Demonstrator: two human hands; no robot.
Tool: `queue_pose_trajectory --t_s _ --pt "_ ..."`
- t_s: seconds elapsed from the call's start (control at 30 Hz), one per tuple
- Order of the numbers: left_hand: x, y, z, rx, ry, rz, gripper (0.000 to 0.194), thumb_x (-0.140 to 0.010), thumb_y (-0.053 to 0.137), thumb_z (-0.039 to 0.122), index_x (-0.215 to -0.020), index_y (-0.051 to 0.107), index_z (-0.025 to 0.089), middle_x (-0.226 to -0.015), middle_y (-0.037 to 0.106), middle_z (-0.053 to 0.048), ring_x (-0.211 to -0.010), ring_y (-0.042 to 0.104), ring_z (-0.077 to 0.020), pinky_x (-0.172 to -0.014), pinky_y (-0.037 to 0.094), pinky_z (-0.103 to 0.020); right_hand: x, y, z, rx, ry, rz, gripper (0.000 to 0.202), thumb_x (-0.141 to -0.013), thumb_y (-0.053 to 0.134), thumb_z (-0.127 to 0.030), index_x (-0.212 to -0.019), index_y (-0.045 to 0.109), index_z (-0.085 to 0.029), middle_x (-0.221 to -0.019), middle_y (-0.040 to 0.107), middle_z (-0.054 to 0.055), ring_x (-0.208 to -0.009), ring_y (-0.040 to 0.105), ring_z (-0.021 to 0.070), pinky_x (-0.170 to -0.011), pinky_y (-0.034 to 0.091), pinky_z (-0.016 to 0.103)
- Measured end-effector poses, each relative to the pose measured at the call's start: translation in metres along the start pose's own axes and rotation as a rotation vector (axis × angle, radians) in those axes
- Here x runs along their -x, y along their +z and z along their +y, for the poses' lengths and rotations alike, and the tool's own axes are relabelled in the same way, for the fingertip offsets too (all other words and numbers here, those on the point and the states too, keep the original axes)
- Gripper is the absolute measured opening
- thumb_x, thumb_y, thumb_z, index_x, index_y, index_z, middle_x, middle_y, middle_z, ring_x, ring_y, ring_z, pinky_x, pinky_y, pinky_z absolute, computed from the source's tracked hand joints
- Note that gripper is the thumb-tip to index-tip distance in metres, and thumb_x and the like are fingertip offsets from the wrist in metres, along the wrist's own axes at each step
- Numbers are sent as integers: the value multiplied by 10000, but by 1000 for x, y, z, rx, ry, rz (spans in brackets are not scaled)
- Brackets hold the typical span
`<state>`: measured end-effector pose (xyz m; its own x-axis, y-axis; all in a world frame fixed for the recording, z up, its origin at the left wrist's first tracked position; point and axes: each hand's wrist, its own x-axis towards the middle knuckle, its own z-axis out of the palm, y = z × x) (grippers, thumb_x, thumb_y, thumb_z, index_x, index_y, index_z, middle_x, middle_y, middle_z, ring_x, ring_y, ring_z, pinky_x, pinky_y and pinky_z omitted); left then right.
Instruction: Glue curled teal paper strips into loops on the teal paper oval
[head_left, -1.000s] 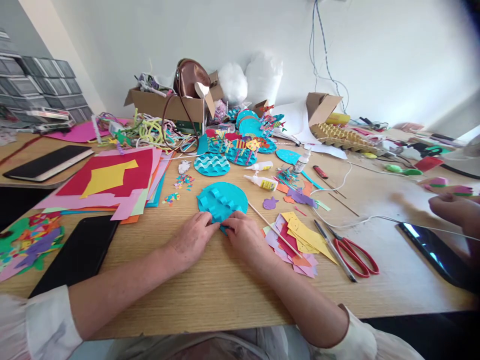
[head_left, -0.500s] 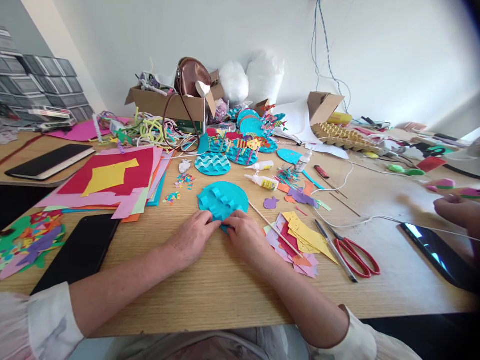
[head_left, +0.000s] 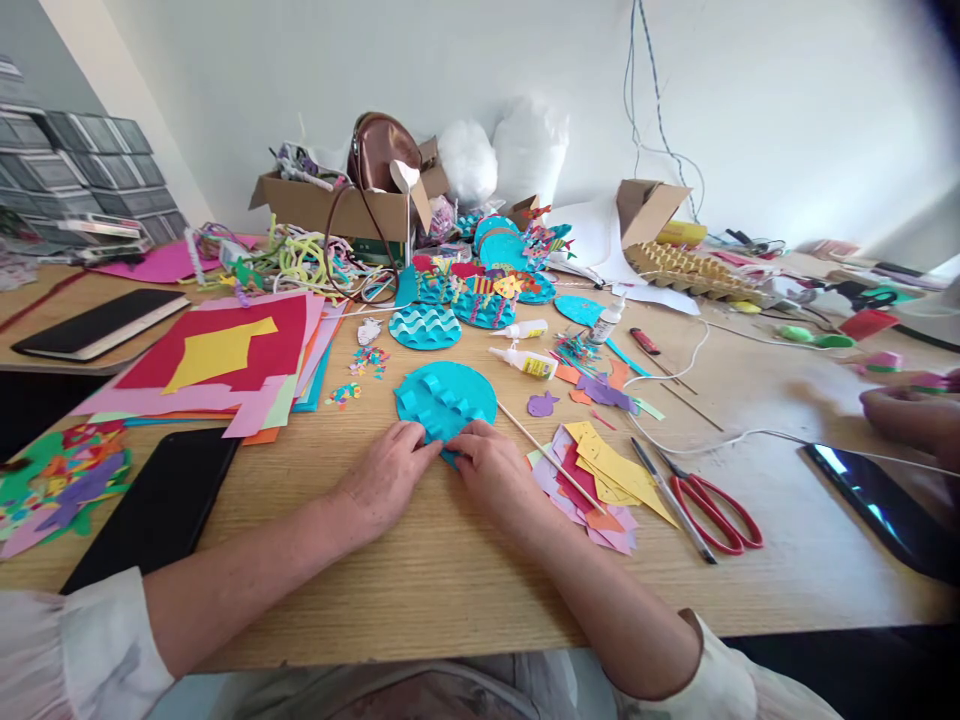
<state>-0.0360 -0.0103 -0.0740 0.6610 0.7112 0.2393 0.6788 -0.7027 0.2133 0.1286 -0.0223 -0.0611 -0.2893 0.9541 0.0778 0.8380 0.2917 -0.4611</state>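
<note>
A round blue paper disc (head_left: 469,385) lies on the table in front of me, with wavy blue paper strips (head_left: 429,385) standing up in loops across it. At its near edge the fingers of my left hand (head_left: 390,470) are closed, pinching blue paper down. My right hand (head_left: 491,465) is closed on the same edge from the other side, fingertips close to the left ones. A small piece of blue paper shows between them; the fingers hide whether it is a strip's end or the disc's rim. A thin wooden stick (head_left: 547,455) lies right of the disc.
Paper scraps (head_left: 600,470), a pen (head_left: 675,505) and red-handled scissors (head_left: 716,510) lie right. Glue bottles (head_left: 532,362) and a finished wavy disc (head_left: 425,327) are behind. Stacked coloured paper (head_left: 150,370) and a black phone (head_left: 161,500) lie left. Another person's hand (head_left: 907,415) is at far right.
My hands and the blue disc stay in the same place. The other person's hand at far right has shifted slightly.
</note>
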Motion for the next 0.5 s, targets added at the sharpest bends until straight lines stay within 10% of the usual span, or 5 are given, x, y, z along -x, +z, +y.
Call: queue_pose_trajectory --t_s 0.5 --pt "-1 0 0 -25 -7 -10 338 -916 281 196 -1054 588 170 -859 508 -66 -856 463 -208 -755 423 -335 0 -3 -4 2 -1 -9 260 -795 462 -106 -882 677 -223 -922 611 50 -907 555 165 -802 410 257"
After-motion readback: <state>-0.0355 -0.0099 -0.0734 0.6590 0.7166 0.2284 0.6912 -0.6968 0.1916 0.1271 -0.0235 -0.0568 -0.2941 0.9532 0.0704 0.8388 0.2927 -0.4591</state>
